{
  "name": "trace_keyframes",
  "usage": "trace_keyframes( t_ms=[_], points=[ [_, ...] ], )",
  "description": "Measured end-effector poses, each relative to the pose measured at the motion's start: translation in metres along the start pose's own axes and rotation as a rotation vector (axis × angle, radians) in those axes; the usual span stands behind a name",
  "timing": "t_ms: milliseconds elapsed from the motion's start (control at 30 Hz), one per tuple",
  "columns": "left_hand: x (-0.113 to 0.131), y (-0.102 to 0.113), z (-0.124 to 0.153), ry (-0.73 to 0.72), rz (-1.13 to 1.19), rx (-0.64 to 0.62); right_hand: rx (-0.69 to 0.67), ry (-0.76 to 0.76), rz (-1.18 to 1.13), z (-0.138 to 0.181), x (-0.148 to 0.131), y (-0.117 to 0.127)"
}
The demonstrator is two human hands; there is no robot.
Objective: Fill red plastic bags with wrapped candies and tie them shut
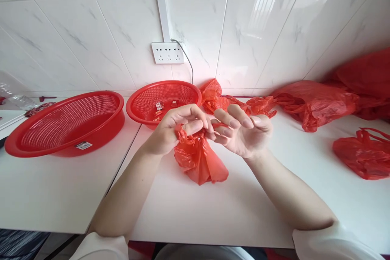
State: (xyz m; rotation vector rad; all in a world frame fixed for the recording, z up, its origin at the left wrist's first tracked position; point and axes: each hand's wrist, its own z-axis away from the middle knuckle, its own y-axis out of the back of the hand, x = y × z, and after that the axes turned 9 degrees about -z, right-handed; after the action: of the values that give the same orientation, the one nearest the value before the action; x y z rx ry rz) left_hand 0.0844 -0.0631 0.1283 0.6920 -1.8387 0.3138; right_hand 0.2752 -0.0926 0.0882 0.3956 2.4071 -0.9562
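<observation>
Clear plastic catches the light at the far left, where a bottle point(18, 96) lies near the tiled wall point(198, 16). Next to it stands the big basin point(105, 140), red, with pierced sides and a label point(83, 145) on its outside. The small basin point(146, 98), also red, comes after, with a few packets point(159, 106) inside, below a socket point(167, 53) on the wall. In front of it, the left hand point(172, 128) pinches the bunched top of a red bag point(202, 162) between thumb and fingers; the bag hangs at the middle of the white table point(231, 215), between the forearms. The right hand point(248, 134) is half curled, palm showing, a red strip at its fingertips; whether it grips that strip I cannot tell. Further right, filled red bags point(319, 99) sit along the wall, and nearer lies a lone bundle point(364, 154), its handles loose on top.
</observation>
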Motion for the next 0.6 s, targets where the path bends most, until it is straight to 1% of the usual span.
trace_keyframes(
  t_ms=[67, 167, 233, 333, 367, 400, 500, 533, 600],
  points=[
    [0.004, -0.002, 0.002, -0.008, 0.022, -0.046, -0.065, -0.003, -0.066, 0.000, 0.004, -0.005],
    [0.010, -0.005, 0.004, -0.022, 0.014, -0.095, -0.124, -0.034, -0.091, 0.000, 0.007, -0.010],
    [0.013, -0.007, 0.007, -0.020, -0.003, -0.097, -0.169, -0.038, -0.090, 0.000, 0.008, -0.012],
    [0.018, -0.014, 0.010, 0.008, -0.032, -0.067, -0.239, 0.001, -0.042, 0.001, 0.008, -0.016],
    [0.019, -0.016, 0.011, 0.008, -0.055, -0.040, -0.226, 0.023, 0.002, 0.001, 0.008, -0.017],
    [0.020, -0.019, 0.012, 0.003, -0.086, -0.002, -0.185, 0.047, 0.061, 0.002, 0.009, -0.018],
    [0.021, -0.027, 0.013, 0.029, -0.175, 0.111, -0.001, 0.118, 0.270, 0.005, 0.011, -0.019],
    [0.022, -0.030, 0.013, 0.059, -0.181, 0.133, 0.032, 0.125, 0.325, 0.006, 0.012, -0.018],
    [0.022, -0.035, 0.013, 0.129, -0.159, 0.156, 0.015, 0.111, 0.383, 0.007, 0.015, -0.016]
  ],
)
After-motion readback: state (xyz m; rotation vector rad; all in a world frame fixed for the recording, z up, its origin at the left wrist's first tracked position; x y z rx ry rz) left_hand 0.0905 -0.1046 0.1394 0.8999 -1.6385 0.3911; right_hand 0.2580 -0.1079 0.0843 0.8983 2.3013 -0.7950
